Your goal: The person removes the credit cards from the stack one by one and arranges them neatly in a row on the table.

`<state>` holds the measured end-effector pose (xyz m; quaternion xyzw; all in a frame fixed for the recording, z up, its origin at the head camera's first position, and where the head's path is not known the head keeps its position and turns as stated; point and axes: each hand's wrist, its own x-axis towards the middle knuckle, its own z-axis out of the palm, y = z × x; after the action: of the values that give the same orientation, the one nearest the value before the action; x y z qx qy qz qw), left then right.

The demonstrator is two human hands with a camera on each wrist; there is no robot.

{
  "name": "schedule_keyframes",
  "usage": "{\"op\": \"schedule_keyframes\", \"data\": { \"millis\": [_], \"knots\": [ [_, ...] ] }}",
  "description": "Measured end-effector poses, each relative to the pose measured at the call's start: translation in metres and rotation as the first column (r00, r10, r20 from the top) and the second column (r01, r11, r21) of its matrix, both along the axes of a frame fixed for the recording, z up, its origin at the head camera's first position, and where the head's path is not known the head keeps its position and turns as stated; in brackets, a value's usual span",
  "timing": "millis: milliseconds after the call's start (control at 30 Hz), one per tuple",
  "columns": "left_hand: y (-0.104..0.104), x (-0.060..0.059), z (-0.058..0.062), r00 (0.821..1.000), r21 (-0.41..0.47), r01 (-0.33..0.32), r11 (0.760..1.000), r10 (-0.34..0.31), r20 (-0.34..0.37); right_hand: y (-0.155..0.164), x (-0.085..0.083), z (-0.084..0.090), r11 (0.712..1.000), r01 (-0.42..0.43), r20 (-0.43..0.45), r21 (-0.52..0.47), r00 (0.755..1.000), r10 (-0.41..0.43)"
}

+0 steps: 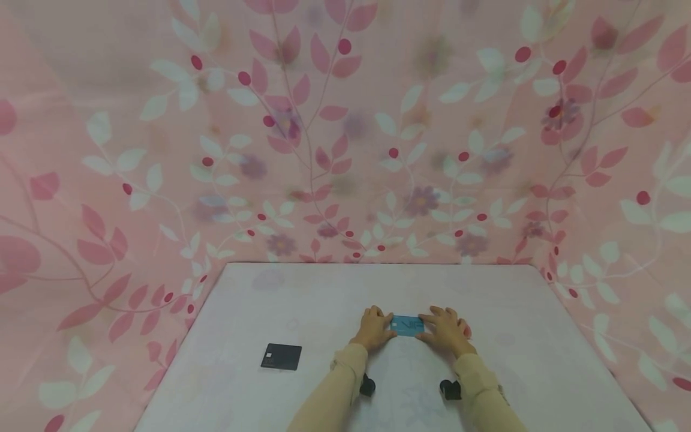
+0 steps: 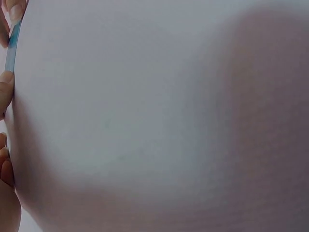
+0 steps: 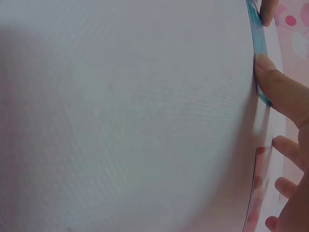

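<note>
A blue card (image 1: 407, 326) with a chip and large lettering lies flat at the white table's surface between the two hands. My left hand (image 1: 373, 329) grips its left end, with forefinger and thumb at the two corners there. At the opposite end my right hand (image 1: 445, 332) holds the card the same way; in the right wrist view its thumb (image 3: 277, 87) presses near the card's edge. The other right fingers are spread over the table beside a red-and-pink card (image 3: 257, 188), which the hand mostly hides in the head view.
A black card (image 1: 281, 356) with a chip lies on the white table (image 1: 324, 288) to the left of the hands. Pink flowered cloth (image 1: 345, 180) hangs behind and at both sides of the table. Black wrist mounts (image 1: 450, 390) sit under the forearms.
</note>
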<state>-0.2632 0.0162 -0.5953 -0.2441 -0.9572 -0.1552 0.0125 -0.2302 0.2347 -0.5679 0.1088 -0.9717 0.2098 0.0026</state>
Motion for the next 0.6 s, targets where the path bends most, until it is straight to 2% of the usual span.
{"op": "schedule_keyframes", "data": {
  "millis": [100, 467, 600],
  "knots": [
    [0.002, 0.002, 0.0, 1.0, 0.002, 0.001, 1.0, -0.001, -0.016, 0.001, 0.0, -0.001, 1.0, 0.015, 0.003, -0.017, 1.0, -0.015],
    [0.004, 0.006, 0.001, 0.999, 0.035, -0.019, 0.999, 0.02, -0.043, 0.01, 0.001, -0.001, 0.998, 0.056, 0.064, 0.014, 0.996, -0.057],
    [0.006, 0.007, 0.003, 0.998, 0.02, -0.04, 0.999, 0.041, -0.048, 0.012, 0.002, 0.0, 0.998, 0.06, 0.082, 0.02, 0.995, -0.061]
  ]
}}
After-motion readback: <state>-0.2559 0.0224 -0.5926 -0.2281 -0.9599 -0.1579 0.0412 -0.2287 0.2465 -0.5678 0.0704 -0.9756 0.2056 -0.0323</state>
